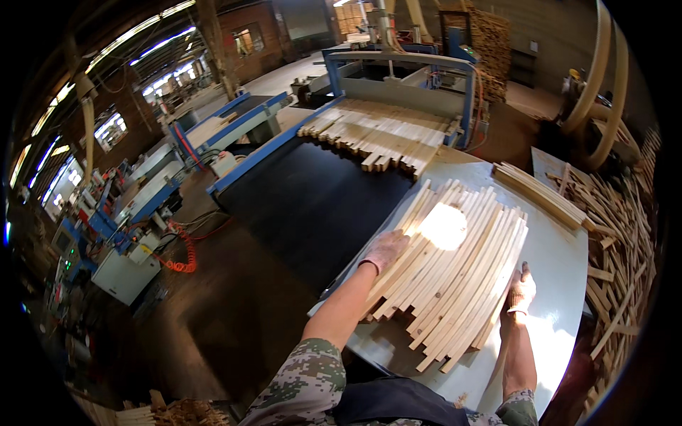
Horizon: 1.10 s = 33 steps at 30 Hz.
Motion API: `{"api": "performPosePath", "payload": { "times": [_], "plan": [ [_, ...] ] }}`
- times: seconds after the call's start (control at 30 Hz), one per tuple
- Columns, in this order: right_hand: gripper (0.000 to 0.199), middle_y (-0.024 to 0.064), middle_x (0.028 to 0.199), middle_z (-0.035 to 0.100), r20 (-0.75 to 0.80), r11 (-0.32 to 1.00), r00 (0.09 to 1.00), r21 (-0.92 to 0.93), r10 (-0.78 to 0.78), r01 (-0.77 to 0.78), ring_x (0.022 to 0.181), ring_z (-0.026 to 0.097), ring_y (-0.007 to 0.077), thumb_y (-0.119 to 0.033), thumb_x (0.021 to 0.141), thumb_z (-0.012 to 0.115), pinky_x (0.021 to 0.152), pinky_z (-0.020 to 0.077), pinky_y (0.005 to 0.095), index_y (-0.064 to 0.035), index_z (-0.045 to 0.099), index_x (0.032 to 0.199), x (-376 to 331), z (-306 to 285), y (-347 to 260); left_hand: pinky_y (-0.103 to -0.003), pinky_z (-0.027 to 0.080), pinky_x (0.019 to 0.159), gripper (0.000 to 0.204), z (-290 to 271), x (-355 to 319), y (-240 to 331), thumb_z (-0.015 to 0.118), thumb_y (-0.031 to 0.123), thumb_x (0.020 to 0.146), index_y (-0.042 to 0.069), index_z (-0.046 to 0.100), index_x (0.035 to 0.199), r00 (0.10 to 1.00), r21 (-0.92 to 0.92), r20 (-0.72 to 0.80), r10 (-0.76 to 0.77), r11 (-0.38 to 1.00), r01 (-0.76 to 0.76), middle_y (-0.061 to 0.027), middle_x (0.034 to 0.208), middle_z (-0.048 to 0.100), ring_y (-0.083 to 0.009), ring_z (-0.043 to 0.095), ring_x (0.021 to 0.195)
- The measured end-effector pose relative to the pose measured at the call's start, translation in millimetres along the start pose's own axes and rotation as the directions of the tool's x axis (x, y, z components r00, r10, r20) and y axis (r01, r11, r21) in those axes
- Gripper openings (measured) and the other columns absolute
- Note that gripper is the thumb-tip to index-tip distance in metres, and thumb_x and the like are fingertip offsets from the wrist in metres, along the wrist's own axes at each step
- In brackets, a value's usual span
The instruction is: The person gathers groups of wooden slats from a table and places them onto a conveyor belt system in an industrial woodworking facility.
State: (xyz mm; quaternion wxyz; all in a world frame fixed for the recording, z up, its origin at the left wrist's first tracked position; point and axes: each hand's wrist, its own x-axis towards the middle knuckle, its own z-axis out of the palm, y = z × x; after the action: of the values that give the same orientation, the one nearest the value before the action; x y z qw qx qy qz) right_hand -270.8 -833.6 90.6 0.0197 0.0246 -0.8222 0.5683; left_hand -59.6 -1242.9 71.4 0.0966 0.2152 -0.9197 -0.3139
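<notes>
A wide bundle of pale wooden strips (455, 284) lies side by side on a grey metal table (561, 263), their near ends uneven. My left hand (387, 250), in a light glove, rests with its fingers over the bundle's left edge. Against the right edge is my gloved right hand (522, 290), thumb side up, its other fingers partly hidden. Between them the two hands grip the bundle from its sides. A bright patch of light falls on the strips' far part.
Beyond the table, more strips (383, 131) lie across a dark conveyor belt (305, 206) before a blue-framed machine (405, 71). A small stack of strips (540, 193) sits along the table's far right edge. Scrap wood (618, 234) is heaped at right. Other machinery (128, 263) stands left.
</notes>
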Motion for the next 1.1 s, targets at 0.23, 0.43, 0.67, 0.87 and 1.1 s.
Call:
{"api": "performPosePath", "payload": {
  "times": [0.23,0.43,0.67,0.87,1.1],
  "plan": [
    [0.054,0.0286,0.116,0.074,-0.026,0.930,0.973,-0.300,-0.229,0.211,0.113,0.072,0.0432,-0.032,0.097,0.054,0.103,0.0540,0.0455,-0.0045,0.067,0.141,17.7,6.1,29.8,-0.042,0.026,0.129,0.077,-3.6,0.8,-14.5,0.051,0.057,0.102,0.002,0.052,0.155,1.000,-0.093,0.016,-0.017,0.995,0.019,-0.0225,0.162,0.049,-0.0354,0.040,0.154],
    [0.057,0.0300,0.117,0.073,0.065,0.860,0.971,-0.454,-0.228,0.233,0.114,0.070,0.0451,-0.038,0.099,0.054,0.101,0.0537,0.0468,-0.0032,0.066,0.143,8.7,-10.1,3.4,-0.038,0.039,0.122,0.059,-6.9,-4.2,8.4,0.054,0.037,0.107,-0.004,0.057,0.148,0.997,-0.167,-0.062,-0.041,0.985,0.030,-0.0226,0.155,0.056,-0.0366,0.052,0.144],
    [0.061,0.0299,0.125,0.071,0.072,0.885,0.990,-0.445,-0.118,0.137,0.121,0.067,0.0454,-0.041,0.099,0.053,0.106,0.0513,0.0462,-0.0042,0.063,0.146,9.4,-14.4,-5.7,-0.040,0.032,0.126,0.069,-10.5,4.2,-4.1,0.053,0.049,0.104,0.000,0.055,0.152,1.000,-0.080,0.026,0.004,0.997,-0.002,-0.0214,0.160,0.052,-0.0344,0.045,0.151],
    [0.059,0.0298,0.123,0.071,0.080,0.888,0.990,-0.437,-0.120,0.143,0.119,0.068,0.0453,-0.039,0.099,0.054,0.104,0.0527,0.0454,-0.0041,0.063,0.146,6.4,-17.0,-12.8,-0.043,0.047,0.116,0.040,9.4,7.4,-29.4,0.055,-0.004,0.096,0.003,0.061,0.135,0.975,0.157,-0.105,0.198,0.971,-0.180,-0.0196,0.151,0.059,-0.0391,0.057,0.136],
    [0.056,0.0281,0.123,0.072,0.078,0.862,0.982,-0.471,-0.171,0.188,0.116,0.069,0.0446,-0.037,0.101,0.053,0.103,0.0536,0.0466,-0.0049,0.063,0.146,11.0,-14.7,-0.7,-0.042,0.045,0.118,0.045,9.3,6.5,-21.3,0.056,-0.004,0.096,0.003,0.061,0.139,0.992,-0.022,-0.092,0.083,0.996,-0.086,-0.0179,0.154,0.057,-0.0370,0.055,0.140]
  ]
}}
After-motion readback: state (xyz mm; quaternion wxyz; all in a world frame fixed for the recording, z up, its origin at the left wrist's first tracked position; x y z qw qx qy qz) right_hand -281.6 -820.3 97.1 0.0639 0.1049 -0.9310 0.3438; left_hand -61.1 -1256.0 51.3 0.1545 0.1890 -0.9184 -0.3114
